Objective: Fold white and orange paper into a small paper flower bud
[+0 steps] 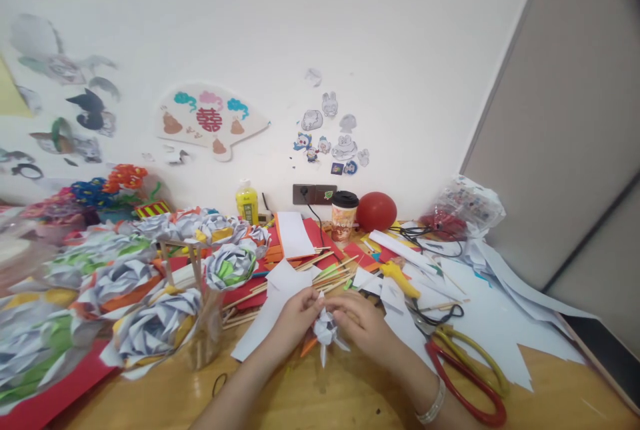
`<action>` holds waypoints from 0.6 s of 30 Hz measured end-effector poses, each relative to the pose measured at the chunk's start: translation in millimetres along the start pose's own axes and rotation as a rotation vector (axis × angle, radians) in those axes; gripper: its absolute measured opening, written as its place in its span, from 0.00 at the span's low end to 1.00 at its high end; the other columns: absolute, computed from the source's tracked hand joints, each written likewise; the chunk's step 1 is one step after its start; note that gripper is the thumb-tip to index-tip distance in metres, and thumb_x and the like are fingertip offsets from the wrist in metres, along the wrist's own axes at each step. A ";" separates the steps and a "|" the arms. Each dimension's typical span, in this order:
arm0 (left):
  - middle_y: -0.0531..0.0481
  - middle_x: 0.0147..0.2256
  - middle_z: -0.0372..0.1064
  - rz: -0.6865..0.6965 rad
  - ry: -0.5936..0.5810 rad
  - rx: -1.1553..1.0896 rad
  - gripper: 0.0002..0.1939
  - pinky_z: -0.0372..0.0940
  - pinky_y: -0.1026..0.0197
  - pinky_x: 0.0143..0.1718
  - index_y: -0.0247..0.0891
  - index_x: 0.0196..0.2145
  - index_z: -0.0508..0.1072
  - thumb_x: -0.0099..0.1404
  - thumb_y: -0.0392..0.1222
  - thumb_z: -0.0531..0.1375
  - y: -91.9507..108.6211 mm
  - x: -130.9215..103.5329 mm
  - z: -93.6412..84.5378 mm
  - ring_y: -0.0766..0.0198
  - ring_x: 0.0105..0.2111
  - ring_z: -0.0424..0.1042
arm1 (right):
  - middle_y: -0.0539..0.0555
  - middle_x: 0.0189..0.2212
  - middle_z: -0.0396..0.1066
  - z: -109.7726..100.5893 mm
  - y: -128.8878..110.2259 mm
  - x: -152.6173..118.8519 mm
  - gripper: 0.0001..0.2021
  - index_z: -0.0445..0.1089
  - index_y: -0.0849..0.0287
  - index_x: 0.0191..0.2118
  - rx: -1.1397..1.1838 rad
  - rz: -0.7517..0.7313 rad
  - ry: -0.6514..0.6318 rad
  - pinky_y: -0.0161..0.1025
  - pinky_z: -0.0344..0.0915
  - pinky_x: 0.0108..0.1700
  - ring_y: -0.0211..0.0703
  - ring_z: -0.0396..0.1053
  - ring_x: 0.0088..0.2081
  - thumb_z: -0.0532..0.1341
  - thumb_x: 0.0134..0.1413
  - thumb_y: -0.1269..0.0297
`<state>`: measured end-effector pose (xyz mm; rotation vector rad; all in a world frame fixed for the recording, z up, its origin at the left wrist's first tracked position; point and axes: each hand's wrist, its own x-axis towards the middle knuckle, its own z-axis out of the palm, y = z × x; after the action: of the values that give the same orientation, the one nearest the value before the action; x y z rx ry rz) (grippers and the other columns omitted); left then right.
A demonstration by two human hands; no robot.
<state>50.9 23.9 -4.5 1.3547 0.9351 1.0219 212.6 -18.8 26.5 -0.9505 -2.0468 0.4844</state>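
Observation:
Between my two hands is a small folded white paper flower (326,331) with pointed petals, held just above the wooden table. My left hand (299,313) pinches its upper left edge between thumb and fingers. On the opposite side, my right hand (363,318) has its thumb and fingers closed on the flower's upper right. An orange paper point (309,346) shows beneath the flower's left side. Large folded paper flowers, one of them white with yellow (155,325), lie to the left. A flower with green (231,266) stands above a clear cup of sticks (205,330).
Scissors with red and yellow handles (467,370) lie right of my right forearm. Behind my hands are wooden sticks (250,297), a yellow glue gun (400,279), a paper coffee cup (344,217), a red balloon (377,211) and a yellow bottle (247,203). White sheets (490,310) cover the right side.

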 end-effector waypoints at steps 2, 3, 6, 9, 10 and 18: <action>0.61 0.16 0.56 0.007 0.038 -0.026 0.20 0.51 0.69 0.19 0.37 0.22 0.61 0.47 0.57 0.61 1.8 -0.7 2.2 0.72 0.16 0.56 | 0.55 0.39 0.72 1.8 -1.6 -0.7 0.12 0.70 0.57 0.43 -0.010 -0.010 -0.008 0.41 0.61 0.45 0.43 0.66 0.42 0.52 0.59 0.62; 0.61 0.15 0.55 0.011 0.064 -0.043 0.20 0.51 0.69 0.18 0.37 0.21 0.60 0.47 0.57 0.61 2.9 -1.2 3.5 0.72 0.16 0.55 | 0.55 0.38 0.72 2.7 -2.3 -1.1 0.13 0.70 0.57 0.43 -0.022 -0.042 -0.019 0.42 0.61 0.45 0.43 0.66 0.41 0.52 0.59 0.62; 0.62 0.15 0.54 0.020 0.111 -0.060 0.20 0.50 0.69 0.18 0.37 0.20 0.59 0.46 0.56 0.61 5.8 -2.6 7.0 0.72 0.15 0.54 | 0.55 0.35 0.73 2.9 -3.2 -1.9 0.13 0.69 0.57 0.44 -0.080 -0.144 -0.039 0.44 0.61 0.45 0.44 0.66 0.39 0.50 0.60 0.64; 0.61 0.15 0.55 0.028 0.118 -0.056 0.19 0.51 0.69 0.18 0.37 0.21 0.61 0.47 0.56 0.60 7.1 -2.4 9.1 0.72 0.16 0.55 | 0.54 0.35 0.72 -0.3 -2.1 -2.1 0.13 0.69 0.57 0.44 -0.110 -0.141 0.011 0.43 0.62 0.44 0.44 0.65 0.39 0.50 0.60 0.65; 0.61 0.15 0.55 0.027 0.131 -0.066 0.19 0.51 0.69 0.18 0.37 0.21 0.61 0.48 0.56 0.60 7.3 -2.2 9.3 0.72 0.15 0.55 | 0.55 0.36 0.72 -1.3 -1.9 -2.0 0.13 0.69 0.56 0.45 -0.119 -0.113 0.044 0.43 0.62 0.44 0.44 0.65 0.41 0.50 0.60 0.64; 0.58 0.16 0.59 0.076 0.538 0.186 0.15 0.54 0.69 0.22 0.37 0.19 0.63 0.51 0.50 0.58 18.0 -10.2 5.6 0.69 0.19 0.58 | 0.56 0.48 0.67 10.8 -16.9 -0.8 0.19 0.60 0.57 0.54 -0.331 -0.147 0.056 0.50 0.57 0.52 0.48 0.59 0.49 0.53 0.56 0.68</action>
<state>52.6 11.7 13.1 1.2942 1.4120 1.4241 196.5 -30.3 30.0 -0.9810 -2.1660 0.0393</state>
